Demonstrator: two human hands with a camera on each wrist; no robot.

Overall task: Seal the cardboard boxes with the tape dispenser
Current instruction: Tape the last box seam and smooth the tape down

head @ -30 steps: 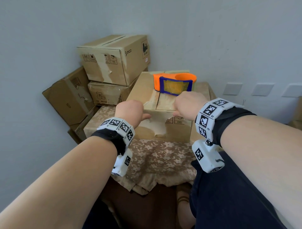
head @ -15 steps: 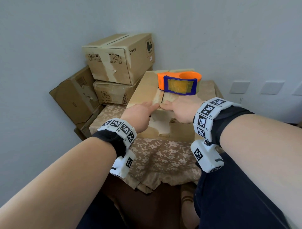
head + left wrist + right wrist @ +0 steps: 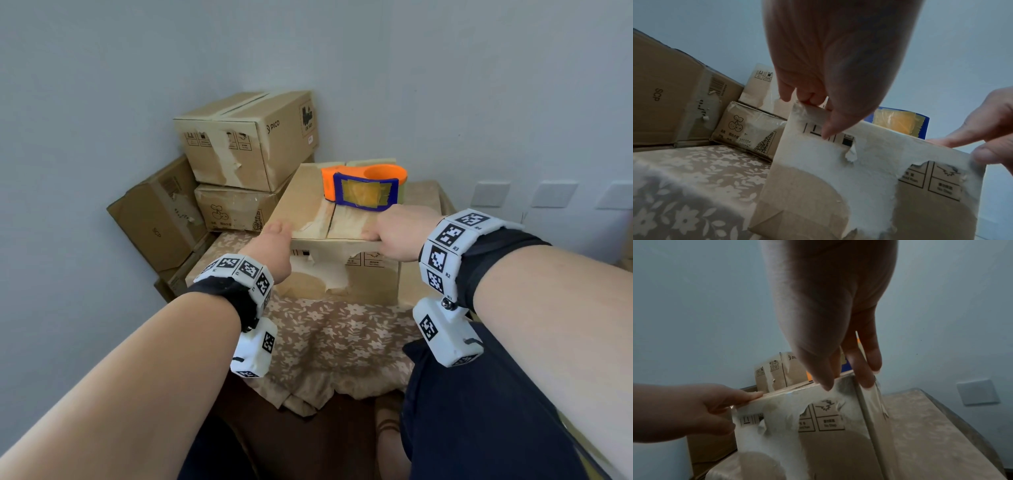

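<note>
A cardboard box (image 3: pixel 337 253) sits on a worktop covered by a brown floral cloth (image 3: pixel 342 346), its two top flaps closed with the seam running away from the person. The front face is torn, with pale patches where paper and old tape have peeled off. The left hand (image 3: pixel 274 250) is at the near left corner of the box top: in the left wrist view its fingers reach over the top edge and the thumb (image 3: pixel 830 129) lies against the front face, so its grip is narrow, pinching that corner of the box. The right hand (image 3: pixel 399 236) does the same at the near right corner, fingers laid over the top and side edge and thumb (image 3: pixel 822 378) at the front rim, a close grip on the cardboard.

The tape dispenser (image 3: pixel 364 186), orange with a blue front plate and a yellowish strip of tape across it, stands on the far part of the box top, straddling the seam, apart from both hands.

Behind and to the left, against the pale wall, a box marked PICO (image 3: pixel 250 140) is stacked on a smaller box printed with cherries (image 3: pixel 236 209). A further box marked SCP (image 3: pixel 157 216) leans tilted beside them. Three wall plates (image 3: pixel 551 194) show on the wall to the right.
</note>
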